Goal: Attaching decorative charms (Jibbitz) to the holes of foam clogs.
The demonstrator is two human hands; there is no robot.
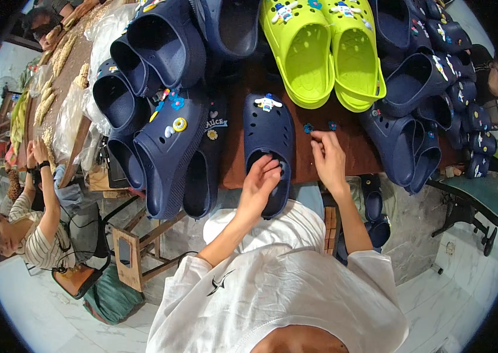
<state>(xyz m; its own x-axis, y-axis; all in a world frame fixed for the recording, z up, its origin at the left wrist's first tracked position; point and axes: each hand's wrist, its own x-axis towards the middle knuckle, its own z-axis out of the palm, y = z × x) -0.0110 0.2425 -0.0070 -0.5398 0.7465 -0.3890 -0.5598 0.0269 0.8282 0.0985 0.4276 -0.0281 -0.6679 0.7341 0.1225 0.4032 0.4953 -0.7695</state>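
— Beneath the single navy foam clog with round vent holes (268,132), what carries everything?

— A brown bench (357,159). To the clog's left rises a heap of charm-studded navy foam clogs (169,150); to its right, a second navy heap (384,132). Just beyond it, toward the right, sits a lime-green foam pair (313,56).

— And the hands?

— The left hand (255,185) is over the clog's foot opening, fingers loosely bent; I can't tell whether they grip the foam. The right hand (329,162) is to the clog's right, thumb and fingers slightly parted, nothing visible between them.

— Smaller still?

— A white-and-blue character-shaped charm (267,103) on the clog's toe, and two small blue flower-shaped charms (308,127) lying to the clog's right, near the right fingertips.

— How would you handle those?

— I'd pinch one flower by its rim, back the clog's upper from inside with the left fingers, and push squarely at a hole.

— Edges and room?

— The clog's heel juts past the bench's near edge, so hard pressing could tip it. The bare patch to its right gives room; the strip to its left is narrow.
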